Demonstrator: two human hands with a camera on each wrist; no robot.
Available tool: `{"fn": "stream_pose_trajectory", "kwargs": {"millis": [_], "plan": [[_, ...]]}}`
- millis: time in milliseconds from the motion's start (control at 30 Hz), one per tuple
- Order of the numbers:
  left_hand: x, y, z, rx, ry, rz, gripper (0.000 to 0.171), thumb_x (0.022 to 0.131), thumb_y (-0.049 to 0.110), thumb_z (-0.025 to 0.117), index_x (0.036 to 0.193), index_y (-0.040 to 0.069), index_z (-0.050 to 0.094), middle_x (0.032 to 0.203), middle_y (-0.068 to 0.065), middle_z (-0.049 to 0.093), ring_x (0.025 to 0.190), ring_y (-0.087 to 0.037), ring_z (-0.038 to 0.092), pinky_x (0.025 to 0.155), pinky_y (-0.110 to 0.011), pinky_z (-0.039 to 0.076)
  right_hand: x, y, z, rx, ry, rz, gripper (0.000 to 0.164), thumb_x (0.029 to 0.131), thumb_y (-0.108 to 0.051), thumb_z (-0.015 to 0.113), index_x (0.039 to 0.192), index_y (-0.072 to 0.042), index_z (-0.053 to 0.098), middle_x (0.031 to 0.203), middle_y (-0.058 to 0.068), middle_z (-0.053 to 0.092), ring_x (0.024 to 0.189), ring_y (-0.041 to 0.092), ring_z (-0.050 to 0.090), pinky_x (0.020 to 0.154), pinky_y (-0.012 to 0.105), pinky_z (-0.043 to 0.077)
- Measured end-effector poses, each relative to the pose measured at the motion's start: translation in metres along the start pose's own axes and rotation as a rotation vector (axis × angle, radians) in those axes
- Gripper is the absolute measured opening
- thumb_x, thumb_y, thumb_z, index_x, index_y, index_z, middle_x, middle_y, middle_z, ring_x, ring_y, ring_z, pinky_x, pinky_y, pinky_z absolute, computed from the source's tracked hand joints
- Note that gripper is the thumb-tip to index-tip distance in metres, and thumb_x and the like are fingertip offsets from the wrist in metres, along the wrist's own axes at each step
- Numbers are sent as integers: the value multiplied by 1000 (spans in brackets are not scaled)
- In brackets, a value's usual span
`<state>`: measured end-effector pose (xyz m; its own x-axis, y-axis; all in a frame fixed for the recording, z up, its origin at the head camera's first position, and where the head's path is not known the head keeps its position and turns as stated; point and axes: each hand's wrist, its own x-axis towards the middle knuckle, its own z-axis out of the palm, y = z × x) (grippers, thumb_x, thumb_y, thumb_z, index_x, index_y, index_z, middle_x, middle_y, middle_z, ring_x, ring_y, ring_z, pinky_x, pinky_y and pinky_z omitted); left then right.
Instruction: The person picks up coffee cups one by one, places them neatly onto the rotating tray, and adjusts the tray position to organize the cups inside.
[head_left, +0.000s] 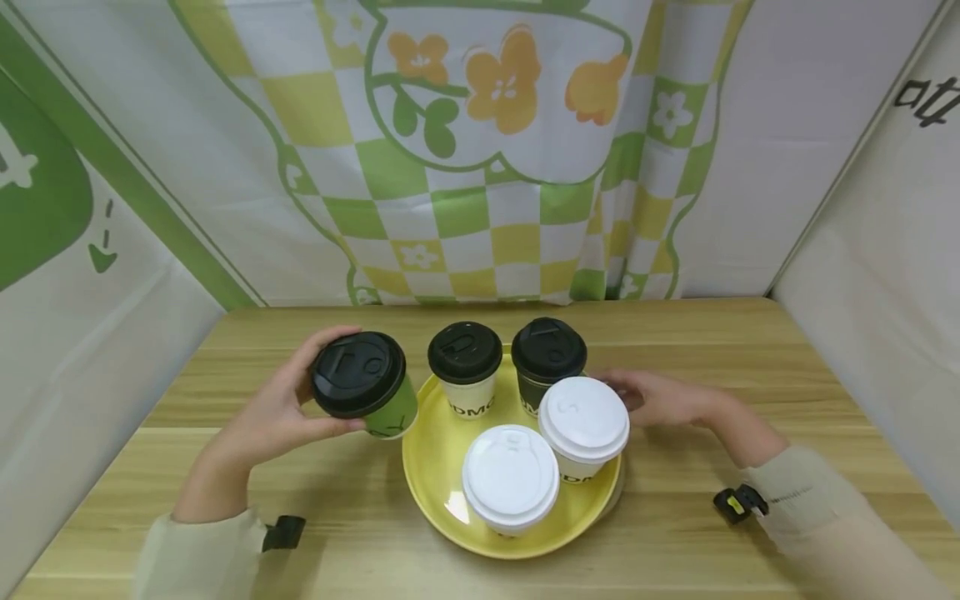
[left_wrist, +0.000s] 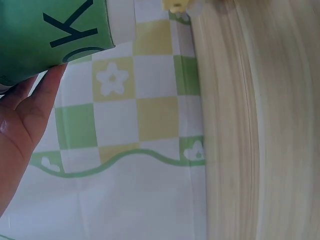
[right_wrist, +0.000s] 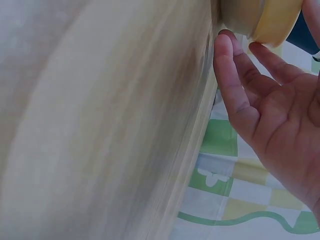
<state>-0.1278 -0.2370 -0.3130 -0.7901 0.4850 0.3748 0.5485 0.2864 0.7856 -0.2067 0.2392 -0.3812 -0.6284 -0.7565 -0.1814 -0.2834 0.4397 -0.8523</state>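
Note:
My left hand (head_left: pixel 273 408) grips a green paper cup (head_left: pixel 393 412) with a black lid, raised and tilted at the yellow plate's left edge. In the left wrist view, dark lettering shows on the cup (left_wrist: pixel 55 35) above my fingers (left_wrist: pixel 42 100). On the yellow plate (head_left: pixel 438 479) stand a white cup with a black lid (head_left: pixel 468 392), a dark cup with a black lid (head_left: pixel 550 350), and two white-lidded cups (head_left: pixel 510 479) (head_left: pixel 585 421). My right hand (head_left: pixel 660 398) is at the plate's right side, its fingertips (right_wrist: pixel 225 45) right at the underside of the rim.
A beige round base (right_wrist: pixel 242 15) shows under the plate. The wooden table (head_left: pixel 345 517) carries everything. A checked, flowered cloth (head_left: pixel 480 208) hangs behind it, with white cloth walls (head_left: pixel 885 275) at the sides. Black wrist straps (head_left: pixel 738 503) show at both sleeves.

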Motion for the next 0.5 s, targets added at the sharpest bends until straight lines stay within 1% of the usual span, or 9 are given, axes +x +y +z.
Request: {"fn": "stream_pose_trajectory", "kwargs": {"millis": [100, 133, 333, 500], "plan": [[4, 0, 4, -12, -13, 12, 100, 70, -14, 82, 153, 1, 29, 141, 4, 50, 119, -5, 60, 91, -18, 53, -2, -2, 2, 9, 2, -23, 68, 92, -12, 69, 143, 18, 34, 140, 35, 48, 125, 46, 54, 100, 25, 50], [6, 1, 6, -16, -19, 12, 100, 70, -14, 82, 153, 2, 29, 141, 3, 49, 120, -6, 59, 92, -19, 53, -3, -2, 2, 10, 2, -29, 68, 92, -11, 69, 143, 18, 34, 138, 35, 49, 124, 46, 54, 99, 24, 50], [14, 1, 16, -33, -51, -17, 103, 69, -9, 85, 154, 10, 29, 144, -2, 47, 124, -9, 57, 94, -24, 54, -6, 0, 4, -8, 8, -42, 69, 92, -11, 68, 143, 18, 33, 138, 36, 49, 124, 47, 54, 100, 27, 51], [15, -3, 28, -36, -79, -35, 100, 71, -4, 86, 153, 9, 30, 146, -13, 46, 125, -7, 56, 96, -25, 53, -9, -3, 7, 0, 5, -43, 71, 93, -14, 69, 143, 19, 31, 136, 37, 49, 121, 47, 56, 97, 21, 50]]}}
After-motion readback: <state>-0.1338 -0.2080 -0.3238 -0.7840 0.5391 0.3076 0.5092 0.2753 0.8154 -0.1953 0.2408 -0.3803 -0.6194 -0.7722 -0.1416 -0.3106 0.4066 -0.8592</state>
